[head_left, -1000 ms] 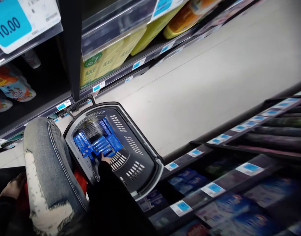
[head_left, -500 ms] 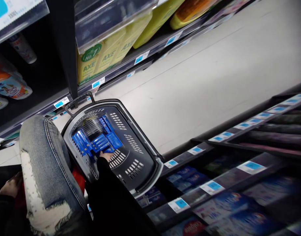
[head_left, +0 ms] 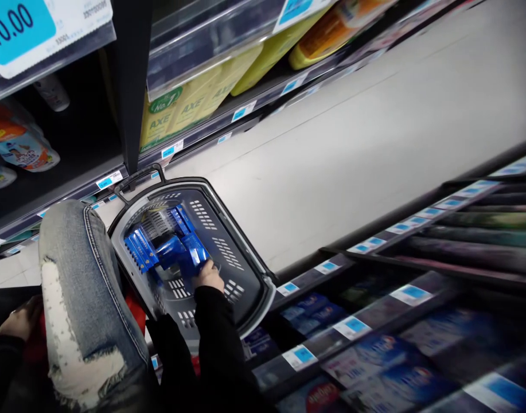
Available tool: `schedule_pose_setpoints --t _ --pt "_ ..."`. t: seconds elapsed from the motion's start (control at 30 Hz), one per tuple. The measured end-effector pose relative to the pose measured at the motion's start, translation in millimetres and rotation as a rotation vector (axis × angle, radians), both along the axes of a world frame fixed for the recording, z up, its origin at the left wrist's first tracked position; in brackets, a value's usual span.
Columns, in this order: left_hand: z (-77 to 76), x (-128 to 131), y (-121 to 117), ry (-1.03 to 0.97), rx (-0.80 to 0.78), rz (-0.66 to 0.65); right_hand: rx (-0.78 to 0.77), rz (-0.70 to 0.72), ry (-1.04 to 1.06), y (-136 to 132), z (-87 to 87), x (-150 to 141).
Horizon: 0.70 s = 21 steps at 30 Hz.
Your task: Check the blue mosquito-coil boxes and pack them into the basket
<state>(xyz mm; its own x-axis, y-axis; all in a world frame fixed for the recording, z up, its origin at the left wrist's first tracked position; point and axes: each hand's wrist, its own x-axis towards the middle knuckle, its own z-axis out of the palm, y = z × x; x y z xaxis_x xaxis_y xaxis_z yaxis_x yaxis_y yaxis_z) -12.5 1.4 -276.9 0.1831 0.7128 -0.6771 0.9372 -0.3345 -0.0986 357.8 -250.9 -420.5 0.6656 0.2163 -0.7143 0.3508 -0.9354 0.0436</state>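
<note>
A grey shopping basket [head_left: 249, 269] stands on the floor beside my bent knee in torn jeans [head_left: 80, 287]. Several blue boxes [head_left: 140, 249] lie in it. My right hand [head_left: 208, 277], in a black sleeve, reaches into the basket and is closed on a bunch of blue boxes [head_left: 187, 252], lifted a little off the bottom. My left hand [head_left: 19, 321] rests at the far left by my lap, fingers curled; nothing shows in it.
A shelf unit on the left holds yellow AXE boxes [head_left: 180, 109] and pouches [head_left: 19, 146]. Low shelves with blue price tags [head_left: 353, 327] and blue packs run along the right. Pale floor [head_left: 353, 132] stretches between them.
My right hand has moved right inside the basket and closed on a bunch of blue boxes, raising them. The view has shifted slightly.
</note>
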Motion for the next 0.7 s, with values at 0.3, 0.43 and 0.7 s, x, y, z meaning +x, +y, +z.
schedule_pose_setpoints --t 0.3,0.43,0.7 --pt "-8.0 -14 12 0.028 -0.128 0.055 0.371 0.208 -0.008 104 -50.9 51" --pt "-7.2 -15 14 0.071 -0.142 0.105 0.351 0.226 0.016 99 -82.5 38" --pt "6.3 9 2 0.013 -0.034 0.043 0.214 0.092 -0.016 102 -134.6 7"
